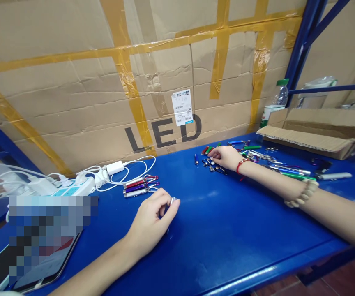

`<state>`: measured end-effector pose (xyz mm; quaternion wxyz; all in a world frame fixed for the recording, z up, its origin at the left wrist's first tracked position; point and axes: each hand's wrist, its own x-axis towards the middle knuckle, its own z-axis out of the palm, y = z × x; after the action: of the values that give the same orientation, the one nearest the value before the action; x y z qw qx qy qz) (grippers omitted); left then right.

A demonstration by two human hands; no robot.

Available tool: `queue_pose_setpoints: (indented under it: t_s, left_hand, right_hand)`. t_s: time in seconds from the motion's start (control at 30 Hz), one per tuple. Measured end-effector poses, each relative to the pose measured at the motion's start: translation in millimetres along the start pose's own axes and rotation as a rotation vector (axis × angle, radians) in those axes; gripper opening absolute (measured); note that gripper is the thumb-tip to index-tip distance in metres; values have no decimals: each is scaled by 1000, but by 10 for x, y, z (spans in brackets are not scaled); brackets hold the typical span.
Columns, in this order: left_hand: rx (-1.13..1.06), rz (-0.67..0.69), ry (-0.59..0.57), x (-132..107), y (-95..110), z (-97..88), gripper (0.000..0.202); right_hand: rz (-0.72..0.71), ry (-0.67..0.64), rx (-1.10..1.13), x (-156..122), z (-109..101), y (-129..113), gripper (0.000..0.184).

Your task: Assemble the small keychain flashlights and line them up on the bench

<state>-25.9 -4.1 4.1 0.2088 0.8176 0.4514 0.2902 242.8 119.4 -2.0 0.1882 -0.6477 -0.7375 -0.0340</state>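
Observation:
My left hand [153, 218] rests on the blue table [227, 230] with its fingers curled around a small silver metal part [173, 200] at the fingertips. My right hand [225, 157] reaches far across the table into a scattered pile of small keychain flashlights [276, 166] in green, blue, red and silver. Its fingers touch the pile's left edge; whether it grips one is hard to tell. Three assembled flashlights with carabiner clips [140, 186] lie side by side just beyond my left hand.
A white power strip [72, 190] with chargers and cables sits at the left. A phone [38, 267] lies at the near left corner. An open cardboard box [319, 131] and a water bottle [276, 102] stand at the right. A large taped carton [134, 82] forms the back wall.

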Motion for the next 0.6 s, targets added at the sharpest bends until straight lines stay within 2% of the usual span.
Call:
queue_pose_setpoints:
  t_s: [0.43, 0.6]
  left_hand:
    - [-8, -17, -16, -16, -15, 1, 38]
    - [-5, -25, -18, -1, -8, 1, 38]
  right_hand:
    - [-5, -8, -4, 37, 14, 67, 16]
    - [-18, 11, 31, 12, 0, 22, 20]
